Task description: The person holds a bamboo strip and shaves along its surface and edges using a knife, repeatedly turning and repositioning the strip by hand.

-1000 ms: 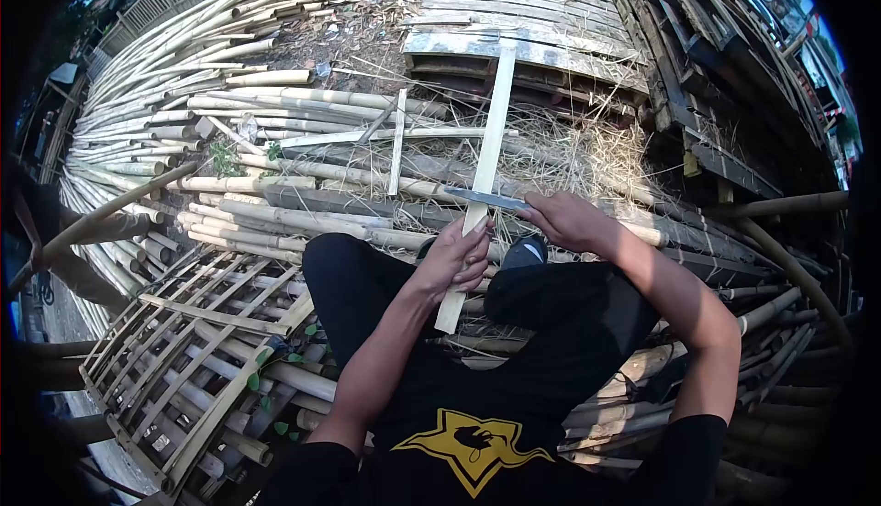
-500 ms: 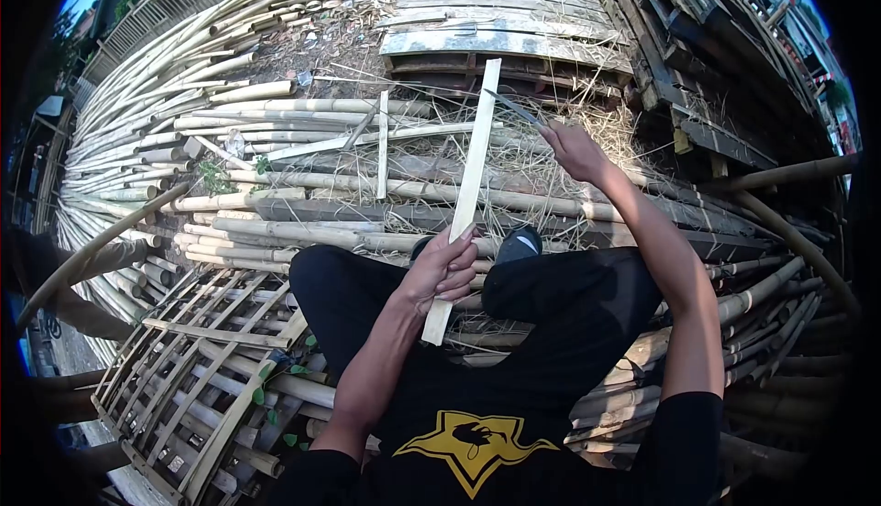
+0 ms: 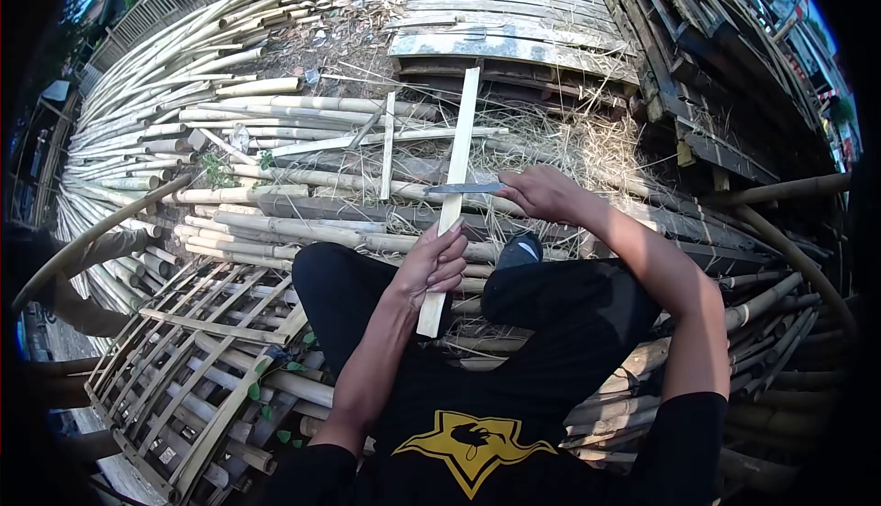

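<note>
My left hand (image 3: 431,265) is wrapped round the lower part of a pale bamboo strip (image 3: 463,130), which slants upward away from my lap. The strip's short lower end sticks out below my fist. In my right hand (image 3: 543,194) is a knife (image 3: 463,189), gripped by its handle, which my fingers hide. Its blade points left and lies across the strip, a little above my left hand.
Bamboo poles (image 3: 303,180) lie in layers in front of me, with straw (image 3: 587,153) scattered over them. A slatted wooden platform (image 3: 514,43) stands ahead, stacked timber (image 3: 716,66) at right. A lattice bamboo frame (image 3: 197,350) lies at lower left.
The knife has come down along the strip from near its top to just above my left hand, its blade now nearly level. The strip's upper end has shifted slightly left.
</note>
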`<state>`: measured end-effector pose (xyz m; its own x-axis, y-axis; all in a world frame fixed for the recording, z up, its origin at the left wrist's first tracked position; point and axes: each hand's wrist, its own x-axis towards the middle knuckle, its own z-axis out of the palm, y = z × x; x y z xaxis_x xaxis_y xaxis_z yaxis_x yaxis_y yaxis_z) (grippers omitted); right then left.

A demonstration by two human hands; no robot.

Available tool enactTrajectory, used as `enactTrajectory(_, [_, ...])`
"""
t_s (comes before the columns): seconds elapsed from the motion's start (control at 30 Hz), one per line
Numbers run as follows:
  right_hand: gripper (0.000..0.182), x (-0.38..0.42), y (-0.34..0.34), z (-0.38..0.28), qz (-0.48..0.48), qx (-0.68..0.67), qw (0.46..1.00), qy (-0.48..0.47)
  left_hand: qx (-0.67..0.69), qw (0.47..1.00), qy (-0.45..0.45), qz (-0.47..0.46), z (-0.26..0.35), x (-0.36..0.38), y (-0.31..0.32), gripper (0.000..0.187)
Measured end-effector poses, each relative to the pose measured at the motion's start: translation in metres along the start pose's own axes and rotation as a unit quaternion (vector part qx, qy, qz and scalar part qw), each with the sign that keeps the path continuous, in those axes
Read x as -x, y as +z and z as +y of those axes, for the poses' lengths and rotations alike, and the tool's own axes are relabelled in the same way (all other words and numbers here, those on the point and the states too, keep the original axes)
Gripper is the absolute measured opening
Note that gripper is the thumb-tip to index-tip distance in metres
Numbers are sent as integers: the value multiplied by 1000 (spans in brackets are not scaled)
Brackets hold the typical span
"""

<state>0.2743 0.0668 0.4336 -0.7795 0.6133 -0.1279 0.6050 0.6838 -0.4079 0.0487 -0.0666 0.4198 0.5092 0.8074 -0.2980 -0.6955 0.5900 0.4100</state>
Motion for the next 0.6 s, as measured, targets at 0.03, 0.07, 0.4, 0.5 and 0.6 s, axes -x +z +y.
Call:
enactTrajectory(0.03, [40, -3, 5, 5, 1, -2, 1000, 2, 2, 1000, 6, -6, 0, 1, -3, 11])
enactTrajectory(0.07, [40, -8, 11, 14, 7, 20, 1000, 1, 3, 1000, 1, 4, 1, 1, -3, 10])
enactTrajectory(0.4, [50, 18, -20, 100, 64, 101, 968, 219, 137, 984, -104, -44, -23, 45, 2, 18])
enactTrajectory(0.5, [48, 32, -30, 100, 72, 81, 932, 345, 150, 981, -118, -38, -33, 87, 14, 17])
enactTrajectory(0.6, [47, 67, -35, 148, 141, 107, 891, 419, 153, 983, -84, -61, -29, 130, 0, 18])
